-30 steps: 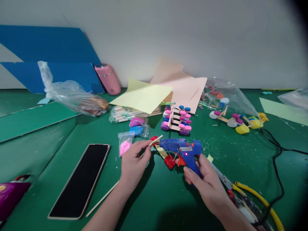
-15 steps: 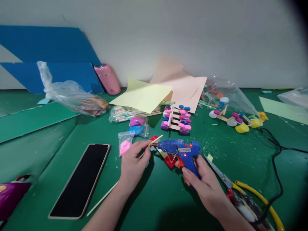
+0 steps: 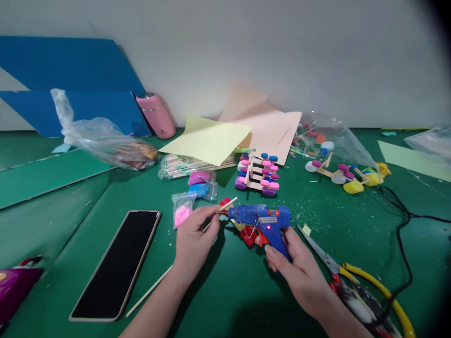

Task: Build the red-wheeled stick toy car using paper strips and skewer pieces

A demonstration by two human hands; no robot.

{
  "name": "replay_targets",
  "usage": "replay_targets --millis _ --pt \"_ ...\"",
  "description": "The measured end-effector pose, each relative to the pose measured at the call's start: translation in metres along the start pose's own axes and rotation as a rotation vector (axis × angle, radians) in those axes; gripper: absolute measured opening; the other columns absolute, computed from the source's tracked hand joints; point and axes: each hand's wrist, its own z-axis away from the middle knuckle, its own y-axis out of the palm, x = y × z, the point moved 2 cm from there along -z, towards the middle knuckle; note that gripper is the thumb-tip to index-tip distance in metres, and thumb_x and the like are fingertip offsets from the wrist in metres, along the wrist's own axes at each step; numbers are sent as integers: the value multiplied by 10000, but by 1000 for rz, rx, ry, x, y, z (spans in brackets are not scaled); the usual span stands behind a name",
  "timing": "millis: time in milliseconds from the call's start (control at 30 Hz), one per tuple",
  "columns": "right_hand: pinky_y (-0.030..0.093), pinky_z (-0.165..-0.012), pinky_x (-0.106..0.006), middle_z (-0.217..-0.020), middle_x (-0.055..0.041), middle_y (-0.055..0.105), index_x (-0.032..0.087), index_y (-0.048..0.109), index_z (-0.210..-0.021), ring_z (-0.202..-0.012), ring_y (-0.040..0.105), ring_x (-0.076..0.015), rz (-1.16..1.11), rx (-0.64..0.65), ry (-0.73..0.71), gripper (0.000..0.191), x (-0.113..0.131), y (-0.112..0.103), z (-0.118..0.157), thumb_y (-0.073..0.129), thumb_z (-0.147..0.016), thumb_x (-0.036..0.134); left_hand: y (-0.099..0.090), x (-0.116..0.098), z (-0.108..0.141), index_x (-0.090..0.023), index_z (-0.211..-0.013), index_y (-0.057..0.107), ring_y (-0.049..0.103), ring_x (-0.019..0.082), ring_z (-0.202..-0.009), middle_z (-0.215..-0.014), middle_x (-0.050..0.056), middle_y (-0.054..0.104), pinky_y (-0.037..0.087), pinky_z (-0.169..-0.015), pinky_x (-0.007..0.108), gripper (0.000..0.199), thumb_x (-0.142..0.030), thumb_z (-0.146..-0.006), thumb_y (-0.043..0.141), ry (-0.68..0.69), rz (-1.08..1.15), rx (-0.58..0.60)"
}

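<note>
Looks like a craft workshop tbh: green bench point(image 3: 246, 291), glue gun point(image 3: 252, 215) mid-frame, scissors point(image 3: 322, 253) lower right, coloured paper point(image 3: 207, 141) up top.

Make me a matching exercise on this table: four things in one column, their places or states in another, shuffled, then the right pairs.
Column one
1. glue gun
2. thin pale stick
3. phone
4. pink bottle

Column two
A. lying flat, its screen dark
B. at the back, beside the blue board
C. held in the right hand, with a small light glowing on it
D. pinched between the fingers of the left hand

Right pairs
1-C
2-D
3-A
4-B
</note>
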Motion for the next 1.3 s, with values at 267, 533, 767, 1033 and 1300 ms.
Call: replay_targets --millis 267,533,767,1033,1300 --pt "395 -586 -240 -799 0 501 249 383 -1186 -636 400 -123 -1 -13 -10 357 4 0 -2 460 -851 345 0 -1 1 -210 -873 661 614 133 -650 -763 5 688 499 -608 241 175 -181 -740 550 14 4 4" --pt "401 -580 -236 -843 -9 532 254 406 -1144 -632 413 -117 -34 -40 -33 315 -4 -3 -2 467 -849 347 0 2 1 -198 -873 660 607 123 -638 -779 8 692 480 -555 214 179 -162 -742 543 0 12 12" --pt "390 -569 -239 -759 12 502 261 424 -1127 -610 391 -115 -12 -57 -19 307 -2 -3 -3 473 -842 363 0 4 2 -196 -875 664 608 125 -629 -777 12 694 478 -554 217 180 -170 -739 549 -5 25 13" --pt "392 -577 -229 -833 4 538 269 416 -1119 -625 407 -109 -33 -42 -24 291 -6 -3 -2 470 -848 360 1 2 1 -186 -875 667 602 122 -619 -768 15 692 470 -549 213 182 -182 -740 545 -34 33 19" --pt "390 -572 -230 -799 9 506 252 387 -1169 -627 394 -109 7 -18 -9 346 -7 -2 -1 462 -852 370 0 1 2 -198 -891 661 603 126 -665 -783 9 681 469 -593 217 187 -178 -751 539 -32 27 31"
